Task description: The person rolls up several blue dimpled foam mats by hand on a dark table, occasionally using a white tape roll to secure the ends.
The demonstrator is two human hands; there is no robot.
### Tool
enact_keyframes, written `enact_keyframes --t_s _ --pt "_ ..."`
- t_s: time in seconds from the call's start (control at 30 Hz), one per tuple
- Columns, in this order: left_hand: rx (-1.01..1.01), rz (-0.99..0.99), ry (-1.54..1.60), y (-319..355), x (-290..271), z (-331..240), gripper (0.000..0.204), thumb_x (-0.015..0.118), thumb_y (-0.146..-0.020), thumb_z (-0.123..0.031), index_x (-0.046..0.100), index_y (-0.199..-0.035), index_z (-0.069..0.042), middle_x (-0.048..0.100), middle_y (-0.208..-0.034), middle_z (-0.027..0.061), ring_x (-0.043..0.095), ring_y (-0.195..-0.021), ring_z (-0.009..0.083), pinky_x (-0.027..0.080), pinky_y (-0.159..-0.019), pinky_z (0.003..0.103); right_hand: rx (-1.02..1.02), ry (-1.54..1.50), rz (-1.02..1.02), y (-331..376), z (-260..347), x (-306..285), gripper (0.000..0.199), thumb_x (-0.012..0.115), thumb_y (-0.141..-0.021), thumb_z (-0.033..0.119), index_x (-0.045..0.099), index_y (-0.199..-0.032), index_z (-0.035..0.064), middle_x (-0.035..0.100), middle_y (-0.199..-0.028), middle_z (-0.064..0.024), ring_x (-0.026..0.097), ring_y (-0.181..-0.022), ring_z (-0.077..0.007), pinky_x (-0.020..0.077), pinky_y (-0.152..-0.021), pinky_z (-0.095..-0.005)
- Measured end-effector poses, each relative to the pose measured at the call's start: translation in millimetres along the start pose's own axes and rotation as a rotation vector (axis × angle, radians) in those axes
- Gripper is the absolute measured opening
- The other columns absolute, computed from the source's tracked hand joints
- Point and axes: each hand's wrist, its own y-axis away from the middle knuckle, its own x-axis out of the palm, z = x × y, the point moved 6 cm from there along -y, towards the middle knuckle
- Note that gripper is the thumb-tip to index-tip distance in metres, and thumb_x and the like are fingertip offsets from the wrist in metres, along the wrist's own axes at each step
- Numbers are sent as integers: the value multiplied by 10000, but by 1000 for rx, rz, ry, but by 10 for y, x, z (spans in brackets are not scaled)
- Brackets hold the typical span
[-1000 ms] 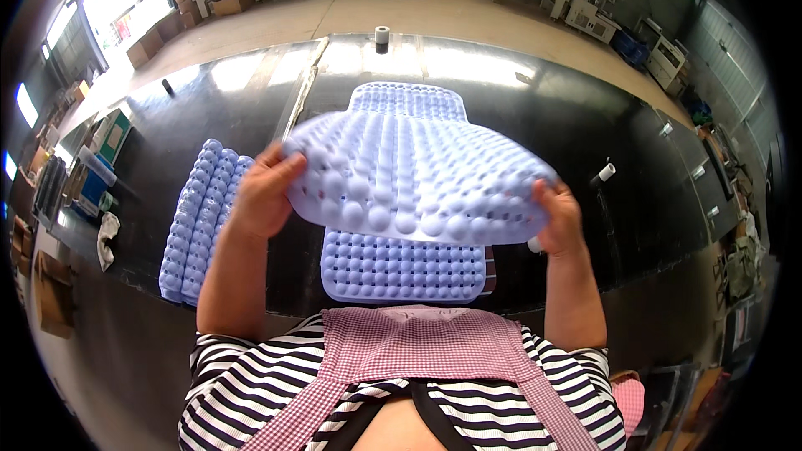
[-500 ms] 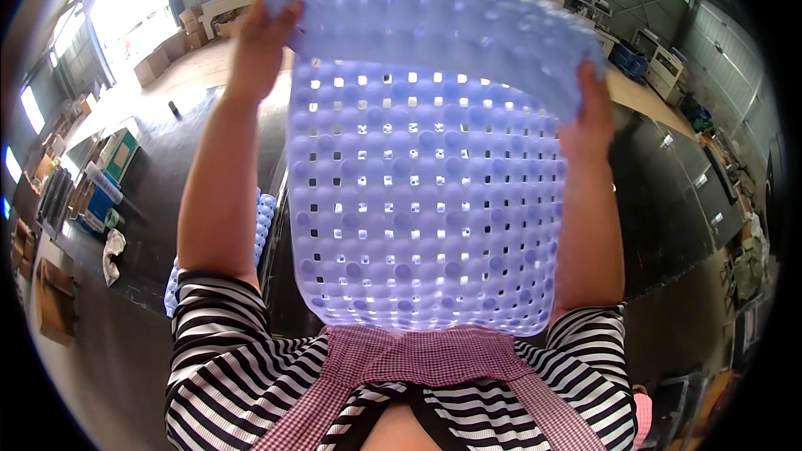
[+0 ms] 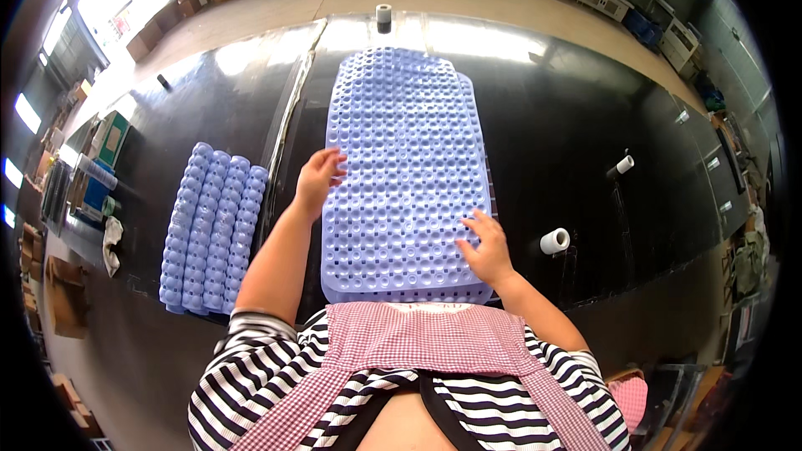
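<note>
Lowered from overhead, the pale blue perforated rubber mat (image 3: 407,175) now lies flat on the black worktop (image 3: 585,142). Both my left fingers (image 3: 322,171) and right fingers (image 3: 480,238) rest spread open on its edges, gripping nothing.

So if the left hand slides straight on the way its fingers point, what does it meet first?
Probably only more of the pale blue perforated mat: the left hand rests at its left edge, fingers pointing up and right across it.
</note>
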Motion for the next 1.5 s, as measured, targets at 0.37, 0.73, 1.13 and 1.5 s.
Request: enact_keyframes --t_s 0.37,0.73,1.13,1.5 --pt "288 -125 -931 1289 53 200 502 700 -905 -101 598 -1386 1 508 -1524 223 484 -1395 404 386 -1165 440 244 236 -19 177 -339 95 522 710 -903 179 611 -1358 -56 556 -1470 -251 556 -1336 -387 434 -1137 -431" --pt "320 -47 -1016 1190 115 108 659 720 -841 -30 527 -1471 -5 468 -1580 157 499 -1356 383 392 -1165 409 323 6 148 197 -237 -44 317 703 -901 92 709 -1210 20 689 -1283 -172 682 -1123 -336 533 -968 -393" --pt "94 -206 -368 2084 -331 541 495 775 -874 -59 604 -1339 -50 618 -1245 83 628 -834 129 543 -755 288 622 -568 461 849 -7 -198 428 698 -973 155 652 -1391 73 732 -1234 -164 729 -976 -183 562 -844 -275" --pt "-224 147 701 2250 441 256 660 619 -1019 -53 325 -1604 -134 473 -1511 247 561 -1340 314 492 -1101 401 312 -1196 152 664 172 -39 645 663 -1004 159 388 -1586 109 568 -1436 -215 609 -1281 -283 499 -1070 -428"
